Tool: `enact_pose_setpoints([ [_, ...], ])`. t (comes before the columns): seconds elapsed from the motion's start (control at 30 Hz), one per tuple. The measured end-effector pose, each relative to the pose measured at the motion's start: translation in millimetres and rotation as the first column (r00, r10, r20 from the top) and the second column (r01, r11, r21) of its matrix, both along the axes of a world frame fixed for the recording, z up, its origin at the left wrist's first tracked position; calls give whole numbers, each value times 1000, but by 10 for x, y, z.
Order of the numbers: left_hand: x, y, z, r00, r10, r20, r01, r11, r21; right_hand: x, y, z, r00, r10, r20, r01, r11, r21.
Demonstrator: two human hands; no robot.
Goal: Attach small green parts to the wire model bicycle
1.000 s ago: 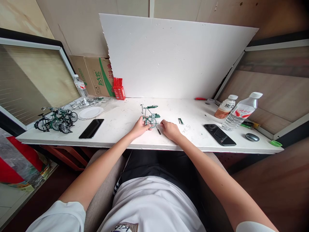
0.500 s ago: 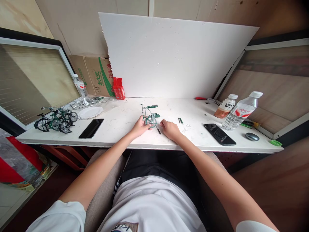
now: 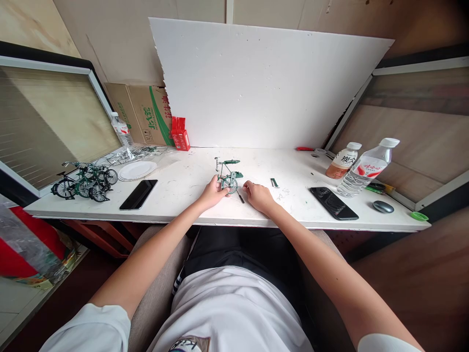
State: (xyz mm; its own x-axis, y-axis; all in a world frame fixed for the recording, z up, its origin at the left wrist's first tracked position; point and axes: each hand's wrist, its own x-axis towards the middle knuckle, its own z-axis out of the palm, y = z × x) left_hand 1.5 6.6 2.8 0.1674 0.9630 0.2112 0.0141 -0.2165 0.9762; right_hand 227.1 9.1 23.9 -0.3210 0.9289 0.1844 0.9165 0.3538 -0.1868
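A green model bicycle is tilted on the white table, with one wheel toward me. My left hand is closed on it, thumb and fingers pinching near that wheel. Just to the right of the wheel, my right hand rests on the table with its fingers curled and pressed together. Whatever those fingers hold, if anything, is too small to make out. Between the hands lies a small dark, thin tool. A little green part lies beyond my right hand.
Several assembled model bicycles stand at the left, near a white plate and a phone. To the right are another phone, a mouse, a brown drink bottle and a water bottle. A white board leans behind.
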Motion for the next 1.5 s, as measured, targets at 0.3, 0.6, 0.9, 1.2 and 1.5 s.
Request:
enact_pose_setpoints([
  [0.3,-2,-14,14,1000,-15,-21,16,1000,11,-12,-22,20,1000,-4,6,4,1000,5],
  [0.6,6,-29,36,999,-10,-47,11,1000,8,-13,-32,35,1000,-8,7,8,1000,-9],
  [0.9,15,-48,58,999,-10,-47,10,1000,0,-6,-21,18,1000,-9,19,9,1000,12],
  [1.2,9,-40,46,998,-6,-59,6,1000,14,-9,-22,17,1000,-4,26,4,1000,17],
  [1.5,10,-47,46,998,3,-66,-2,1000,18,-14,-31,23,1000,-1,18,0,1000,15],
])
